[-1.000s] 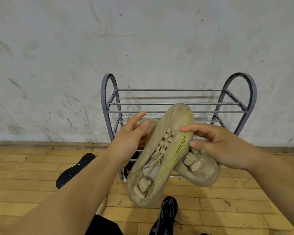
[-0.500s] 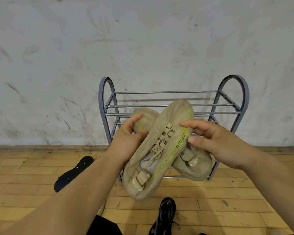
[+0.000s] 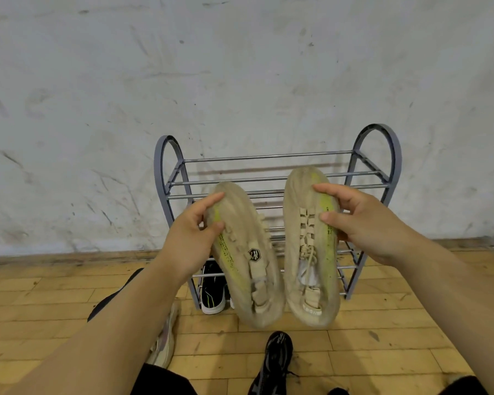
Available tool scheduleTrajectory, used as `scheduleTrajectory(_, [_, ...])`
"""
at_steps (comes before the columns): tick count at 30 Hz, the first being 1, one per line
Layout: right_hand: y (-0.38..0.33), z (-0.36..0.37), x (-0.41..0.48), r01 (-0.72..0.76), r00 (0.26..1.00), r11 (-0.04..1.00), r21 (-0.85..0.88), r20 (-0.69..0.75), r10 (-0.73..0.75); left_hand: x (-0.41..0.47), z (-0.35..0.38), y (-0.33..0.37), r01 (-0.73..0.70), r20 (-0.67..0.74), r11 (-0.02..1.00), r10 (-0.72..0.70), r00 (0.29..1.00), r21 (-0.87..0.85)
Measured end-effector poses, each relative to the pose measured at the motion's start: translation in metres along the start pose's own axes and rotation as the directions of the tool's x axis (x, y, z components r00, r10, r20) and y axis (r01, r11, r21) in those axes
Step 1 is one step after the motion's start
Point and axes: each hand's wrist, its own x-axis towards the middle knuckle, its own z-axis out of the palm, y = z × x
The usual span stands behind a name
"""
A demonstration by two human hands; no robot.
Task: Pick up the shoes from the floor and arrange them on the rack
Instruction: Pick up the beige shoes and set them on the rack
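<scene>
I hold two beige sneakers with yellow-green stripes in the air in front of a grey metal shoe rack (image 3: 268,158) that stands against the wall. My left hand (image 3: 191,238) grips the toe end of the left beige sneaker (image 3: 248,269). My right hand (image 3: 362,220) grips the toe end of the right beige sneaker (image 3: 308,246). Both shoes point toes up toward the rack, heels hanging down, side by side and apart. The rack's top bars are bare.
A black and white shoe (image 3: 213,289) sits at the rack's bottom left. On the wooden floor lie a black sandal (image 3: 111,300), a pale sneaker (image 3: 166,337) under my left forearm, and a black sneaker (image 3: 274,363) near the bottom edge.
The two beige sneakers were stacked crosswise between my hands. Now they are separated, one in each hand, held parallel.
</scene>
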Motion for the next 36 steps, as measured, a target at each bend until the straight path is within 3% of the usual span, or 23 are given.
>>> scheduleTrajectory(5, [0.001,0.003,0.001,0.031,0.999,1.0,-0.001,-0.036,-0.031,0.001,0.012,0.004,0.002,-0.04,0.999,-0.003,0.999,-0.035])
scheduleTrajectory(13, [-0.005,0.02,0.009,0.155,0.975,0.967,0.204,-0.188,-0.117,0.005,0.038,0.021,-0.006,-0.173,0.978,-0.031,0.984,-0.21])
scheduleTrajectory(18, [-0.003,0.025,0.016,0.161,0.961,0.916,0.367,-0.269,-0.061,0.006,0.041,0.027,0.052,-0.019,0.932,-0.063,0.998,-0.358])
scheduleTrajectory(22, [0.004,0.024,0.025,0.112,0.974,0.905,0.409,-0.228,-0.017,0.009,0.04,0.028,0.067,0.079,0.941,-0.043,0.996,-0.332])
scheduleTrajectory(28, [0.018,0.03,0.06,0.047,0.988,0.918,0.394,-0.156,0.017,0.034,0.043,0.019,0.037,-0.166,0.967,-0.082,0.983,-0.253])
scheduleTrajectory(32, [0.03,0.035,0.093,0.065,0.97,0.923,0.38,-0.242,0.031,0.065,0.049,0.008,0.03,-0.349,0.976,-0.106,0.931,-0.216])
scheduleTrajectory(36, [0.05,0.038,0.115,0.042,0.946,0.939,0.34,-0.316,0.072,0.087,0.062,-0.008,0.046,-0.385,0.979,-0.122,0.915,-0.201])
